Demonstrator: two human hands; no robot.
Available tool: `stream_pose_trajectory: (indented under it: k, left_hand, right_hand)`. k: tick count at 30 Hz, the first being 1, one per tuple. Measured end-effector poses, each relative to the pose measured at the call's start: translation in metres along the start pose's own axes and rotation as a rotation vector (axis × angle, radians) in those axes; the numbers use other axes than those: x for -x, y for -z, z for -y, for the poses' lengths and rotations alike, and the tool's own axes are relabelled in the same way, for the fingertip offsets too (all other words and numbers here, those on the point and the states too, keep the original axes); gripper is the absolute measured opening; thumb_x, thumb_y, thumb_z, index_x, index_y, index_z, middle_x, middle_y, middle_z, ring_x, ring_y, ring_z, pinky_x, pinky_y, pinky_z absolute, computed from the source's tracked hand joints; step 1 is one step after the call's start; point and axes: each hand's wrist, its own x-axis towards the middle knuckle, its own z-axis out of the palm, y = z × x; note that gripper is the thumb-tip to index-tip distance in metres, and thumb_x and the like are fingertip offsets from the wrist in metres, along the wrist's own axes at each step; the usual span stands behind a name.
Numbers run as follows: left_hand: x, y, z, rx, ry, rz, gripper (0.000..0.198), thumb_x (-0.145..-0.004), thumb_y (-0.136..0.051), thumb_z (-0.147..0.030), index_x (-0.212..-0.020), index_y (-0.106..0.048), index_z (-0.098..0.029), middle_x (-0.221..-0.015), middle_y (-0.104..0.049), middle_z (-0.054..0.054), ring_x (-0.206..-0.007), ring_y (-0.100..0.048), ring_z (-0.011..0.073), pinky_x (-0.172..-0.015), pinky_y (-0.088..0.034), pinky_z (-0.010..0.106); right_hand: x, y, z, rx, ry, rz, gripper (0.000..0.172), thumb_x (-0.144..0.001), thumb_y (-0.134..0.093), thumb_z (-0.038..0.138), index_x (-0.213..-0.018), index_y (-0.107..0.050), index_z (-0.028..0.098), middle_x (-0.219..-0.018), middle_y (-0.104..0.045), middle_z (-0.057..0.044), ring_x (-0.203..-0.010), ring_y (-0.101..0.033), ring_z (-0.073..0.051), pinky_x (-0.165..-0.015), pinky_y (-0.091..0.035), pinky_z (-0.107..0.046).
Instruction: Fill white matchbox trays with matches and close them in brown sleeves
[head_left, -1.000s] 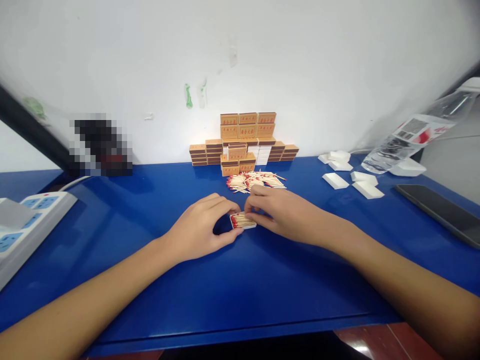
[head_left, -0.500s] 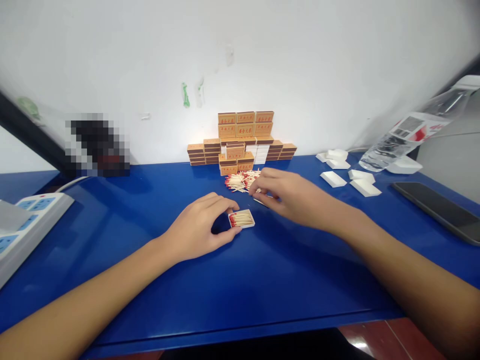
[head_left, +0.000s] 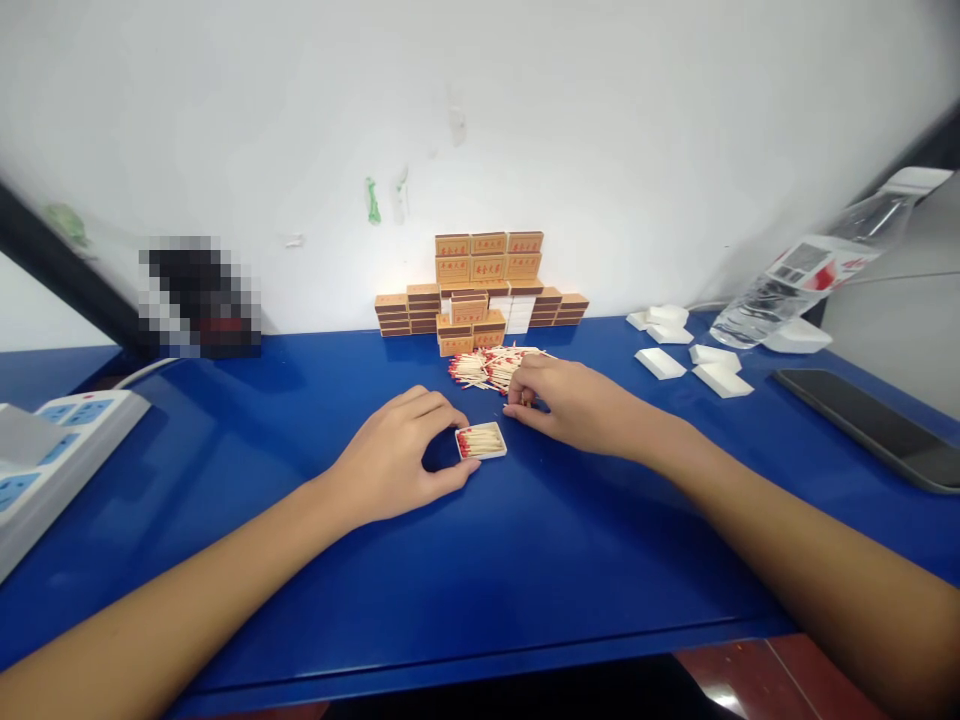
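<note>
My left hand [head_left: 409, 450] grips a small white matchbox tray [head_left: 493, 455] by its left end, thumb on the near side and fingers on the far side. Inside the tray lie red-tipped matches [head_left: 484, 440], side by side with their heads to the left. Just beyond is a loose pile of matches [head_left: 480, 370] on the blue table. My right hand [head_left: 566, 405] is at the right edge of this pile, with thumb and fingers pinched together. Pale matchstick ends show between those fingers; how many is hidden.
Behind the pile, stacked matchboxes [head_left: 487, 268] stand against the wall. Several white empty trays [head_left: 660, 363] lie to the right, near a leaning water bottle [head_left: 795, 270] and a phone [head_left: 870, 425]. A power strip [head_left: 82, 440] sits at the left on the blue table [head_left: 480, 580].
My right hand has moved slightly down and closer to the table, with its fingers pinched. The left hand stays on the tray. The view has shifted a little.
</note>
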Motion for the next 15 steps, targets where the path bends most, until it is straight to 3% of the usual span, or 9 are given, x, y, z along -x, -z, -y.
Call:
stream_pose_trajectory:
  k: [4, 11, 13, 15]
  left_hand:
    - [0.0, 0.0, 0.0, 0.01, -0.006, 0.0, 0.022, -0.093, -0.074, -0.034, -0.107, -0.071, -0.018, -0.104, -0.074, 0.007, -0.095, -0.064, 0.0249, -0.089, -0.054, 0.043]
    - [-0.001, 0.0, 0.0, 0.027, -0.014, 0.0, 0.021, -0.094, -0.073, -0.033, -0.108, -0.071, -0.018, -0.105, -0.074, 0.007, -0.094, -0.064, 0.0238, -0.088, -0.054, 0.043]
    - [0.0, -0.001, 0.001, 0.025, -0.013, -0.004, 0.022, -0.095, -0.073, -0.034, -0.108, -0.072, -0.016, -0.103, -0.073, 0.008, -0.095, -0.064, 0.0246, -0.088, -0.054, 0.043]
    - [0.0, -0.001, 0.001, 0.022, -0.017, -0.009, 0.023, -0.095, -0.072, -0.035, -0.108, -0.072, -0.016, -0.102, -0.073, 0.008, -0.096, -0.065, 0.0254, -0.088, -0.055, 0.044]
  right_hand:
    - [0.0, -0.001, 0.003, -0.062, 0.036, 0.009, 0.014, -0.101, -0.06, 0.023, -0.088, -0.061, 0.02, -0.091, -0.069, -0.007, -0.082, -0.059, -0.021, -0.072, -0.041, -0.032]
    - [0.004, 0.003, 0.017, -0.373, 0.105, -0.046, 0.02, -0.106, -0.057, 0.033, -0.091, -0.062, 0.021, -0.081, -0.066, 0.0, -0.069, -0.053, -0.015, -0.064, -0.038, -0.03]
    - [0.004, 0.001, 0.02, -0.412, 0.115, -0.053, 0.013, -0.105, -0.057, 0.029, -0.102, -0.066, 0.021, -0.082, -0.067, 0.0, -0.068, -0.053, -0.015, -0.065, -0.039, -0.029]
    - [0.004, 0.0, 0.022, -0.423, 0.131, -0.076, 0.018, -0.105, -0.054, 0.026, -0.116, -0.068, 0.02, -0.087, -0.069, -0.001, -0.069, -0.055, -0.015, -0.066, -0.041, -0.03]
